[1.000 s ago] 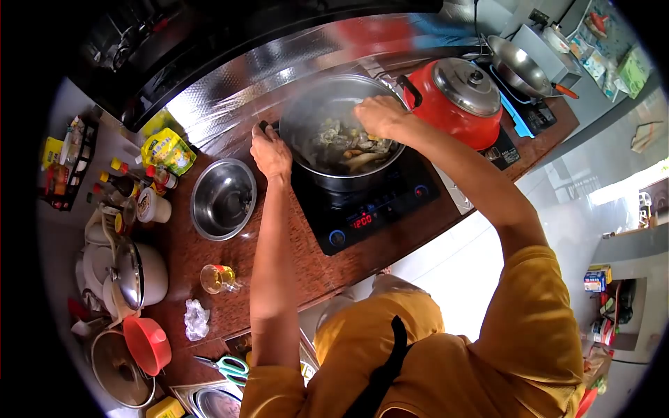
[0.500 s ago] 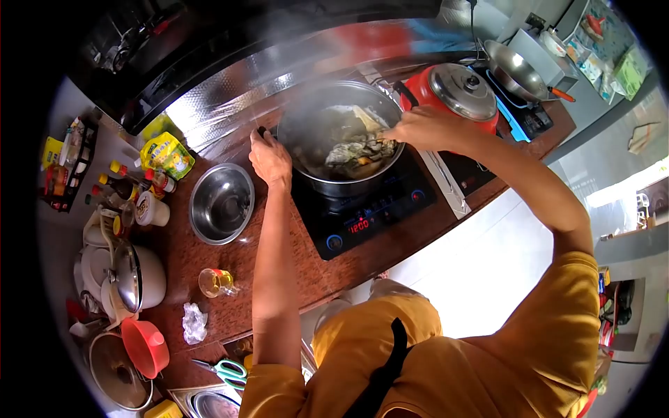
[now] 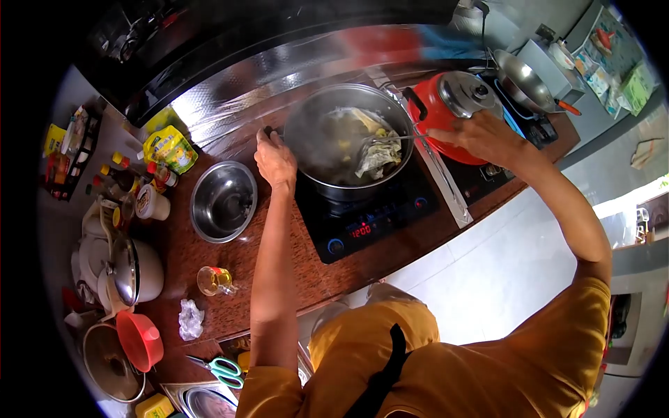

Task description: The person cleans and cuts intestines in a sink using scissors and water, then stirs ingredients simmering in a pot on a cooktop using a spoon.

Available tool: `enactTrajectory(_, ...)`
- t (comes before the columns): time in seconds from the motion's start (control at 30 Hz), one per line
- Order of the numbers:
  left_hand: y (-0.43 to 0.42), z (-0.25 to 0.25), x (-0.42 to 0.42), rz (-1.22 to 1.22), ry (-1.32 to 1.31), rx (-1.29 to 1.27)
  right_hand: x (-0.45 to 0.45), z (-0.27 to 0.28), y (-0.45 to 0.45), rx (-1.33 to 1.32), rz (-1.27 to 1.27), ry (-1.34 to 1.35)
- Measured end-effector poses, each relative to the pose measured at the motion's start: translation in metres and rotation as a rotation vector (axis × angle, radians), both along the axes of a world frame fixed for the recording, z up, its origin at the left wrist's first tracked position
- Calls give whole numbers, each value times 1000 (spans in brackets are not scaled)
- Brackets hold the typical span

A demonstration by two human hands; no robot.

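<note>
A steaming metal pot [image 3: 334, 186] stands on a black induction cooktop [image 3: 376, 219] whose red display is lit. My left hand [image 3: 277, 159] is closed on the pot's dark side handle, at its left rim. In my right hand [image 3: 481, 139] is a long-handled metal cooking utensil [image 3: 398, 138], held over the pot's right rim. Its head is partly hidden among pale and dark leafy-looking food [image 3: 378, 159] in cloudy liquid, on the right side of the pot.
A red lidded pot [image 3: 435, 104] is close beside my right hand. Left of the cooktop are a steel bowl [image 3: 224, 202], a glass cup [image 3: 214, 281], crumpled plastic [image 3: 190, 319] and scissors [image 3: 221, 369]. A wok [image 3: 524, 80] sits at the far right.
My right hand has moved right, away from over the pot, and the utensil's handle now shows. The food has gathered toward the pot's right side. My left hand keeps its grip.
</note>
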State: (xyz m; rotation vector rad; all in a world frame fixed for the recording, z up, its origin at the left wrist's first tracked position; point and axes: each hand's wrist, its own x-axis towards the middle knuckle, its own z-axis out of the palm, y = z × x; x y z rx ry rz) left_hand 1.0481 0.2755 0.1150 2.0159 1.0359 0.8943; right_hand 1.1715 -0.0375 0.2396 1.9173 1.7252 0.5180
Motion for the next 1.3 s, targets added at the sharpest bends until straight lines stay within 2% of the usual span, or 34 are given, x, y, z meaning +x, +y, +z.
enactTrajectory(0.13, -4, 8, -3, -5, 29, -33, 1, -3, 0, -58, -61, -164)
enactTrajectory(0.33, -1, 4, -2, -12, 20, -51, 6, 0, 15, -180, -240, -84)
enactTrajectory(0.43, -1, 5, -2, -13, 18, -57, -1, -11, 24, -13, 13, 13)
enactTrajectory(0.67, -4, 7, -4, -42, -28, -80, -27, -39, 70, -118, -103, 180)
enactTrajectory(0.8, -1, 4, -3, -35, -24, -66, -44, -73, 89, 86, -196, 153)
enactTrajectory(0.83, 1, 2, -2, -39, -29, -56, -53, -75, 95, 156, -243, 242)
enactTrajectory(0.87, 3, -1, -1, -44, -32, -47, -57, -83, 97, 185, -197, 198)
enactTrajectory(1.0, 3, -3, -1, -36, -34, -37, -50, -98, 118, 200, -334, 268)
enactTrajectory(1.3, -3, 4, -1, 11, -16, -44, -45, -63, 97, 26, -410, 480)
